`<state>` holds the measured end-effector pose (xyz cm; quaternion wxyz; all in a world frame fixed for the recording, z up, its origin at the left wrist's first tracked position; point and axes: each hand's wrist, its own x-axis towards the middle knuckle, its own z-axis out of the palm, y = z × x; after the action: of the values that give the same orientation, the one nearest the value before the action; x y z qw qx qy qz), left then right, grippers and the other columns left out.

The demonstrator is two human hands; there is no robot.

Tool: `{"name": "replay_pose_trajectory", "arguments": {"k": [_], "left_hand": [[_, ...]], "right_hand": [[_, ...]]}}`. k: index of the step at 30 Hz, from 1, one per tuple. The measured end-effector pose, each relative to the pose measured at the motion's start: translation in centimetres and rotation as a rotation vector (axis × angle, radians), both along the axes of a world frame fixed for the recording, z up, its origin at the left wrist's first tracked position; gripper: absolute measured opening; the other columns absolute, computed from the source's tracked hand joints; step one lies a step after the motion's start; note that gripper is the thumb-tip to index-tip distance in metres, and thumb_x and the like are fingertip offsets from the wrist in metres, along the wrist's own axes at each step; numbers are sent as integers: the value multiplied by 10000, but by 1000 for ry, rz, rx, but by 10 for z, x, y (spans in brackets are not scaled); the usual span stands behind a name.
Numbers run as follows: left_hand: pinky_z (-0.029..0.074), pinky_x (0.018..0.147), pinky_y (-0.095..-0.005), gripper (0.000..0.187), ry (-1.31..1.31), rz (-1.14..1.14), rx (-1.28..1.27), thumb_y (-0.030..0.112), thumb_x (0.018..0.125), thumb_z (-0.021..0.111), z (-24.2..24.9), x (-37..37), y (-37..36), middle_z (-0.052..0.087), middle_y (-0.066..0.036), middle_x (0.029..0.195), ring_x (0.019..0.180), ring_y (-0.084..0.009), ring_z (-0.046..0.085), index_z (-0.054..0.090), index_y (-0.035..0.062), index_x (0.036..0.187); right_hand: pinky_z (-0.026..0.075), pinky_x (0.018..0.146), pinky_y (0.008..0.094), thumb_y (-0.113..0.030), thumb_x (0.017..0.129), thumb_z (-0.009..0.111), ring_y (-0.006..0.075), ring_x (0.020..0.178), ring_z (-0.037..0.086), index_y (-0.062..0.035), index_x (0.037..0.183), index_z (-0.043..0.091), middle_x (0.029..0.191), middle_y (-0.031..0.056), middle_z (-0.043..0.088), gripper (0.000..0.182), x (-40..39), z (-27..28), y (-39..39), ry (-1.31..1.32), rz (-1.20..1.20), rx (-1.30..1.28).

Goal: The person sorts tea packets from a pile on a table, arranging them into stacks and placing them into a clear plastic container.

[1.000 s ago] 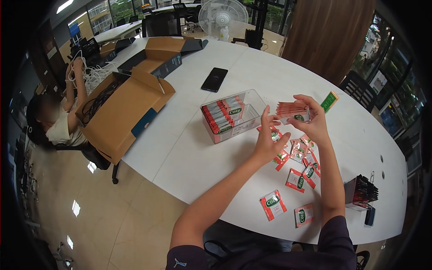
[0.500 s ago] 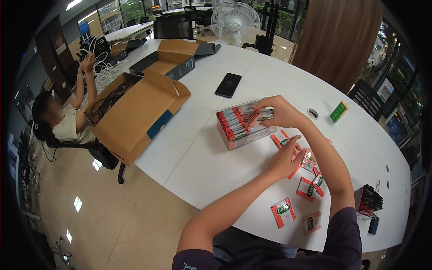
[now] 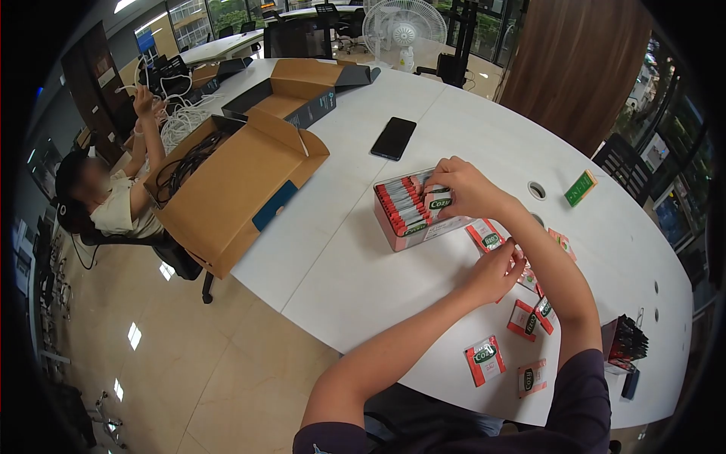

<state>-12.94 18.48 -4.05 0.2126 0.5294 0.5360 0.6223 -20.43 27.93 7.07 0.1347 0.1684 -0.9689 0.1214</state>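
Note:
A clear box packed with a row of red-and-white sachets stands on the white table. My right hand reaches into its right end, fingers closed on an upright sachet with a green "Cozy" label. Lower down, my left hand hovers at the loose sachets, fingers curled together; what is between them, if anything, is hidden. A loose sachet lies between the box and my left hand. Several more, such as the flat sachet, are spread toward the table's front edge. My right forearm covers part of the pile.
A black phone lies behind the box. Open brown cartons with cables stand left, beside a seated person holding white cable. On the right are a green card stand and a holder of black packets.
The sachets at my right hand, tilted before, now stand more upright in the box with the label facing me. My left fingers have curled in more. The view has shifted slightly.

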Motion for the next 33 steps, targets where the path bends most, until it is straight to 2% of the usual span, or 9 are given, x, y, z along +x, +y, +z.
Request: {"name": "replay_pose_trajectory", "arguments": {"k": [5,11,14,17,20,23,26,29,33], "left_hand": [[505,660,-358,351,-2,21,5,117,976,572,3,-1,-3,652,-108,866,736,-234,645,443,12,1284],[508,695,-372,307,-8,12,-31,111,973,570,8,-3,-5,662,-126,899,761,-255,643,474,7,1245],[516,713,-374,231,16,5,5,109,975,565,4,-3,-3,668,-130,915,772,-266,648,512,9,1176],[521,731,-382,172,70,30,-58,108,977,560,4,-3,-4,673,-129,926,784,-274,652,541,10,1116],[520,737,-384,164,52,39,-83,110,976,565,9,-4,-6,671,-129,923,780,-272,647,556,4,1101],[512,723,-376,137,49,74,-63,107,974,563,6,-2,-3,662,-125,905,754,-262,628,583,-5,1049],[502,704,-363,127,129,127,-41,105,965,572,-2,-1,-2,651,-121,891,727,-248,606,607,-4,1019],[496,682,-355,117,148,80,-140,103,950,592,-5,-4,-1,644,-112,852,697,-237,592,629,2,997],[492,658,-354,121,120,147,0,97,928,620,-7,-2,1,647,-110,801,680,-224,599,630,-8,989]], "right_hand": [[542,804,395,-104,681,847,319,934,647,-59,1178,686,1084,125,665,525,6,9,0,-165,-49,-131],[531,922,391,15,830,681,321,1116,647,-44,1336,603,1268,167,656,516,20,0,-2,-282,-16,-332],[535,871,373,71,812,594,315,1071,662,-53,1423,523,1294,194,639,628,25,-4,-11,-319,7,-495],[523,873,371,97,788,522,327,1070,655,-66,1452,481,1254,178,658,685,25,-12,-15,-195,84,-517],[520,886,378,93,752,507,336,1033,653,-46,1356,558,1188,165,671,622,34,1,-19,22,32,-445],[533,846,401,96,719,498,291,939,653,-3,1165,645,1102,137,687,480,42,6,-10,114,12,-381],[538,816,407,59,700,525,324,926,654,8,1035,682,1028,151,689,373,59,7,-19,-32,-18,-259],[540,778,419,-5,672,575,357,863,658,-4,1031,701,952,173,698,381,61,-6,-20,-36,-85,-76],[539,760,430,-84,659,619,363,786,668,-35,1079,714,886,186,709,433,48,-10,-12,-277,-122,-70]]}}
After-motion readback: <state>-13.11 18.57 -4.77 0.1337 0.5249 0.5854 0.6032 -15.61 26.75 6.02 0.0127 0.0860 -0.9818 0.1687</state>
